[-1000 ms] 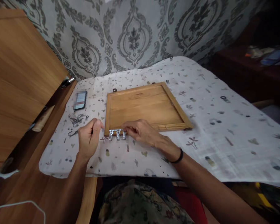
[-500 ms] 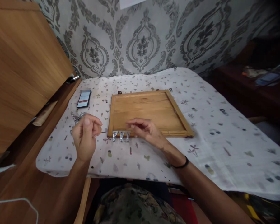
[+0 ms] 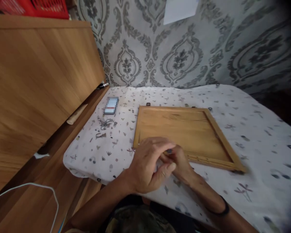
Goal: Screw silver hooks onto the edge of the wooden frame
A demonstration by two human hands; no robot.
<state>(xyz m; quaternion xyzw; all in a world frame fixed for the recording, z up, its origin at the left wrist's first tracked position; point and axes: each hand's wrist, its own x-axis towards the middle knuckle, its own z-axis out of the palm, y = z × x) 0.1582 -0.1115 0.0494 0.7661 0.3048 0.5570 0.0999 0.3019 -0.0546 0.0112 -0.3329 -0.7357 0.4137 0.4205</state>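
My left hand (image 3: 149, 165) is bent over the front edge of a framed wooden panel (image 3: 169, 127), its curved fingers reaching to my right hand. My right hand (image 3: 183, 163) meets it there, fingers curled inward and partly covered by the left. A small dark spot shows between the touching fingers, too unclear to name. The panel lies flat on the patterned cloth, its raised border toward me. The left hand and wrist cover the part of the front edge where silvery metal clips showed before.
Left of the panel, several metal pieces (image 3: 104, 123) lie on the cloth (image 3: 121, 152), with a phone (image 3: 111, 105) behind them. A wooden cabinet (image 3: 46, 68) stands at the left. The patterned wall (image 3: 145, 48) closes off the back. A white cable (image 3: 29, 184) hangs low at left.
My left hand has moved right and joined the right hand at the panel's front edge. The view has turned, so panel and phone appear farther right and lower.
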